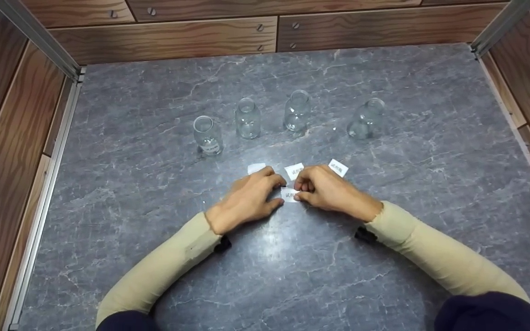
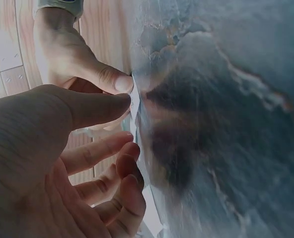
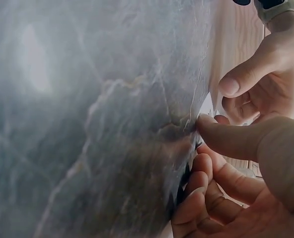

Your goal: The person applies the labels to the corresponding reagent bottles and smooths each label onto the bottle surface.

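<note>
A small white paper label with dark printed characters is at the middle of the table, its right edge pinched by the thumb and fingers of my right hand. My left hand is just left of that label, fingers loosely bent, thumb tip close to its edge. In the right wrist view, a gap shows between the left thumb and the label. Beyond the hands lie three more white labels: one at the left fingers, one in the middle, one on the right.
Across the far side stand several clear glass bottles: a leftmost bottle with a white label low on its side, two middle bottles, and a wider-based flask-like bottle at right. Wood-patterned walls enclose the grey marbled table.
</note>
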Tool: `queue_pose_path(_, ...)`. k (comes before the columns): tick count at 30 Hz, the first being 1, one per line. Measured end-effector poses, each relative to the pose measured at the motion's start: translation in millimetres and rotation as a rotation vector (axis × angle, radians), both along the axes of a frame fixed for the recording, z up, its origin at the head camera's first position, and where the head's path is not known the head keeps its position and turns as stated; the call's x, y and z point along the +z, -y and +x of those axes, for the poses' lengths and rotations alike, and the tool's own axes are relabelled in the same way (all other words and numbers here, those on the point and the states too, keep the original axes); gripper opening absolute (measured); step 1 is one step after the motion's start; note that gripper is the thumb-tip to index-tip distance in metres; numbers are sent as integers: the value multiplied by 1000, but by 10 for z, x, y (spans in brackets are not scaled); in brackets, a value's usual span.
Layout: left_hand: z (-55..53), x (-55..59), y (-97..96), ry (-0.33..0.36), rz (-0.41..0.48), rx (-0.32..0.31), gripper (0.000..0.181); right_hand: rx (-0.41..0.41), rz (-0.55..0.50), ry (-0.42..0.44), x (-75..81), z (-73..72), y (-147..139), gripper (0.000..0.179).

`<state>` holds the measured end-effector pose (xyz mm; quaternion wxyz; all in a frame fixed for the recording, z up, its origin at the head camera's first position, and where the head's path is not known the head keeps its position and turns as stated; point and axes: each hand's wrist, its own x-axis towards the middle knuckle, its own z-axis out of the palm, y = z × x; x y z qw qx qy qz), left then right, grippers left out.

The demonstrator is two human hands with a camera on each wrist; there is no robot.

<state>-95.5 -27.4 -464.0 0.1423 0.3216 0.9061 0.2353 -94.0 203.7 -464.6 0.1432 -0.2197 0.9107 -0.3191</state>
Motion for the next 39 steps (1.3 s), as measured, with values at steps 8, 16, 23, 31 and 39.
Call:
queue_pose_path(8, -35, -27, -48, -3, 7, -10, 37, 9, -33, -47, -28, 15, -17, 13)
queue_pose_path(16, -38, -44, -40, 6, 38, 8, 35, 21, -42, -87, -37, 20, -19, 14)
queue_pose_path(23, -12, -42, -54, -33, 48, 13, 29, 40, -68, -74, -34, -1, -40, 10)
queue_pose_path(31, 0, -55, -35, -45, 81, 12, 25, -5, -85, -7, -19, 0, -31, 5)
queue_pose_path(39, -68, 80, 23, 73, 221, 77, 15, -41, -145, -20, 99, 21, -14, 5)
